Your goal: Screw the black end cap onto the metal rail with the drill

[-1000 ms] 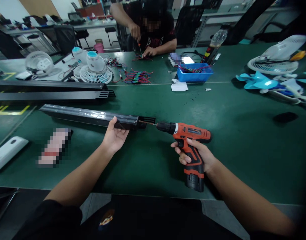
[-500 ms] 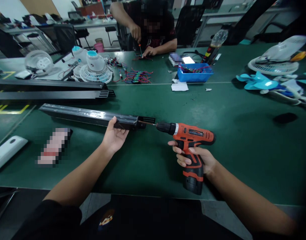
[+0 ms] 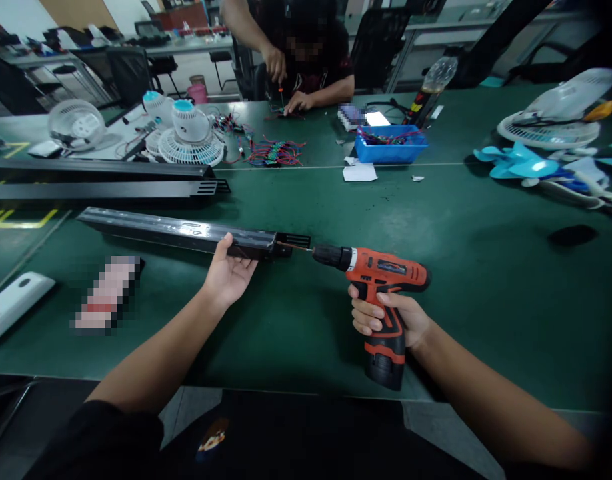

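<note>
A long black metal profile [image 3: 171, 229] lies across the table in front of me. My left hand [image 3: 231, 270] is closed around it near its right end, thumb on top and fingers underneath. My right hand [image 3: 381, 313] grips an orange and black cordless drill [image 3: 386, 267] by the handle, with the index finger at the trigger. The drill points left, and its thin bit [image 3: 299, 247] reaches the right end of the profile. Whether the tip sits in a screw or a hole is too small to tell.
Behind the profile lie more black profiles [image 3: 96, 190]. A phone [image 3: 109, 293] and a white casing [image 3: 16, 307] are at left. Farther back stand white fans [image 3: 191, 137], coiled wires [image 3: 276, 153] and a blue bin [image 3: 391, 147]. Opposite, a person's hand [image 3: 275, 63] holds a screwdriver. Blue fan blades [image 3: 521, 163] lie right.
My right index finger has drawn in from being stretched out to curl at the drill's trigger. The profile, the drill and my left hand stay nearly where they were.
</note>
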Available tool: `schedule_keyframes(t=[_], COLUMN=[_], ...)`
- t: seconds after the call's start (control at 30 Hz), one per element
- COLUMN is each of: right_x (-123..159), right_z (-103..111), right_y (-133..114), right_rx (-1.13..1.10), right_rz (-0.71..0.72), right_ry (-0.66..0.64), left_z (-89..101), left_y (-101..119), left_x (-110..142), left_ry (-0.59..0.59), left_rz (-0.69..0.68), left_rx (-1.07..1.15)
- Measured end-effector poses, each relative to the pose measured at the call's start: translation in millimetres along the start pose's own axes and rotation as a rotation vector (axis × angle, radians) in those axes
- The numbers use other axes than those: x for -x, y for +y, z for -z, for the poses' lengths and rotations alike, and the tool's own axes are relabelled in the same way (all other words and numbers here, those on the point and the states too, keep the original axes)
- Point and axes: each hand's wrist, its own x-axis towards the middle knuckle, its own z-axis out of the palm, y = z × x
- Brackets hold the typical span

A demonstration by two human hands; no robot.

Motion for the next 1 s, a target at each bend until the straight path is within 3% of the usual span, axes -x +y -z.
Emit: schedule_keyframes(t=[1.0], right_x=[-2.1], right_z=[8.3], right_y=[-0.9], right_rx=[-0.021], right_rz=[0.003], right_ry=[0.001], left_z=[2.5], left_y=[-0.6], left_x=[-3.2], left_ry=[-0.009], left_rz=[-0.009], left_rx=[0.019])
